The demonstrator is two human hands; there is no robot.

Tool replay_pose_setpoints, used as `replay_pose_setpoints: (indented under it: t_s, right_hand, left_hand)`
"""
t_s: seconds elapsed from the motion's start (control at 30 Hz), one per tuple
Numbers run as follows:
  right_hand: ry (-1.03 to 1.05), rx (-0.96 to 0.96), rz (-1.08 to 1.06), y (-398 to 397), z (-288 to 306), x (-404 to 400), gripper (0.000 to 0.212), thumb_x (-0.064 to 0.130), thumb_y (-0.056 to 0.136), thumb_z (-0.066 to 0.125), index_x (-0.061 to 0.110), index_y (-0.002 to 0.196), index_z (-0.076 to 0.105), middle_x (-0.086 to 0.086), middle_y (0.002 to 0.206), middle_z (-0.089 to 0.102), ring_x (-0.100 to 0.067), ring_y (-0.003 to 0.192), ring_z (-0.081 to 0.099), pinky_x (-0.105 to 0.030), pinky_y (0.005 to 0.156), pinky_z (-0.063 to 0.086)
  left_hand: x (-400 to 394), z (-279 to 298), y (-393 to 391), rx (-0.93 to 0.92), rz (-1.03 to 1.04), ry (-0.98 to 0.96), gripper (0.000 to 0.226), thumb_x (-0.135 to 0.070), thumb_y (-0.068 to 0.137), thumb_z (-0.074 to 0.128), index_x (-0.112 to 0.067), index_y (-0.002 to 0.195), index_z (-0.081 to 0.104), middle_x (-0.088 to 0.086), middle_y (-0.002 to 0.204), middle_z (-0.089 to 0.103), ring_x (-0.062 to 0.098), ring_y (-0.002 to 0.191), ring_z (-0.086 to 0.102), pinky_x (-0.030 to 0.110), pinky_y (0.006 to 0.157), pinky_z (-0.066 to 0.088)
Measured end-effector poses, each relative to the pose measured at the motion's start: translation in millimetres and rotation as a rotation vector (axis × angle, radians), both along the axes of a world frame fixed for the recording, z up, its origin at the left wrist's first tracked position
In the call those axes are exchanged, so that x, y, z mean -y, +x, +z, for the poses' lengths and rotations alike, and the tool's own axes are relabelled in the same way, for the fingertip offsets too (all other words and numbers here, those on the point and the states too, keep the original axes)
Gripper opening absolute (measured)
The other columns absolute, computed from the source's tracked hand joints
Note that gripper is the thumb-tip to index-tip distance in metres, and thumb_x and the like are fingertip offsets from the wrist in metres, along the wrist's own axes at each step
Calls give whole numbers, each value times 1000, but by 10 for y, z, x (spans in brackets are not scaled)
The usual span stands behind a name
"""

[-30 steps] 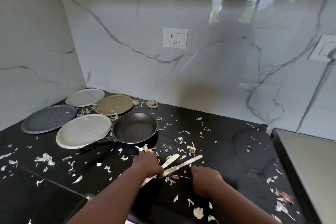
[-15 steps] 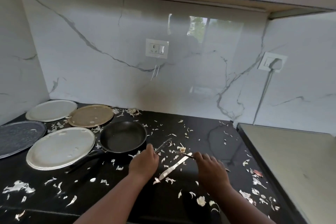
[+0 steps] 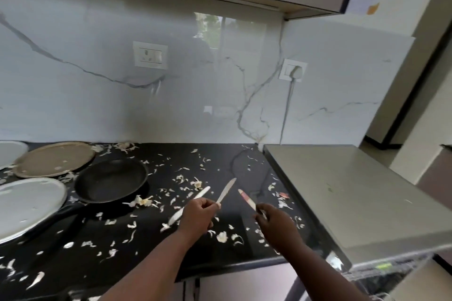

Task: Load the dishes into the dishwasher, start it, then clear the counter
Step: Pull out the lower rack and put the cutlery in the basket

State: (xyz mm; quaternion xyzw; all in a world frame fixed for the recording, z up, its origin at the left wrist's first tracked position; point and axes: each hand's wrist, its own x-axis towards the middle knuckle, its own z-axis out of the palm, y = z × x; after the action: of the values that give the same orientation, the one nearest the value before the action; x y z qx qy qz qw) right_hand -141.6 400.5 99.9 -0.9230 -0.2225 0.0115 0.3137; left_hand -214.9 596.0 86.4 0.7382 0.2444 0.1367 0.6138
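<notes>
Black stone counter [image 3: 151, 249] under a white veined backsplash, strewn with pale peel scraps [image 3: 221, 236]. Left hand [image 3: 198, 215] curled round two silver table knives [image 3: 226, 189], blades raised above the counter. Right hand [image 3: 274, 221] pinching a third knife with a red-smeared blade [image 3: 247, 199]. Black round frying pan [image 3: 111, 179] and round metal plates [image 3: 55, 159] resting at left. Grey steel worktop [image 3: 342, 190] adjoining at right.

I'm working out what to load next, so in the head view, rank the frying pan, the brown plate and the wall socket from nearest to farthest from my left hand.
1. Frying pan, just left of the left hand on the counter.
2. Brown plate, farther left, behind the pan.
3. Wall socket, up on the marble wall.
</notes>
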Motion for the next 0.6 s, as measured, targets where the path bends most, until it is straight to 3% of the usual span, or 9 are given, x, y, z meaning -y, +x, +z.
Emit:
replay_pose_setpoints:
  t_s: [0.1, 0.23, 0.3, 0.37, 0.43, 0.5, 0.6]
  right_hand:
    - [1, 63, -88, 18, 15, 534, 19, 32, 97, 52, 25, 104, 68, 0, 86, 71, -23, 88, 67, -29, 68, 43]
    - [-235, 222, -160, -5, 29, 1482, 26, 31, 97, 43, 34, 113, 64, 3, 107, 70, -24, 101, 65, -30, 81, 45]
    - [-368, 363, -173, -98, -4, 2062, 28, 24, 85, 49, 36, 101, 68, 3, 97, 67, -28, 88, 66, -34, 75, 46]
    - [-378, 388, -268, -204, -107, 2767, 28, 24, 63, 69, 38, 87, 69, 1, 81, 60, -28, 66, 62, -37, 62, 48]
    - [-389, 350, -301, -311, -223, 3302, 40, 26, 62, 75, 39, 98, 62, 0, 75, 59, -28, 55, 60, -36, 51, 48]
    - [-382, 221, -378, -491, -330, 3951, 39, 27, 83, 60, 42, 118, 51, 2, 90, 68, -29, 68, 68, -37, 57, 52]
    - [-289, 33, -440, -728, -571, 4802, 34, 33, 100, 41, 45, 131, 52, 7, 127, 63, -24, 111, 62, -33, 88, 49]
  left_hand:
    - [519, 41, 104, 15, -86, 4, 27, -15, 92, 62, -1, 68, 62, 4, 56, 58, 10, 36, 46, 17, 36, 31]
    - [1373, 102, 317, 24, -177, 28, 29, -10, 90, 61, -3, 62, 60, 2, 46, 51, 10, 34, 43, 17, 36, 31]
    - [1927, 72, 391, 20, -224, 28, 29, -14, 88, 62, -6, 60, 60, 3, 47, 53, 12, 36, 44, 20, 38, 33]
    - [2637, -20, 451, -16, -292, 44, 26, -14, 88, 61, -5, 64, 63, 6, 52, 56, 13, 37, 46, 19, 38, 32]
    - [3204, -177, 459, -78, -366, 70, 25, -10, 89, 59, -4, 65, 64, 6, 51, 56, 11, 35, 47, 17, 36, 31]
    - [3931, -396, 463, -134, -502, 154, 33, -12, 89, 58, -11, 57, 61, 4, 44, 53, 16, 36, 49, 18, 39, 33]
    - [4825, -628, 436, -236, -697, 318, 36, -25, 87, 55, -15, 53, 59, 0, 40, 53, 13, 35, 50, 19, 43, 37]
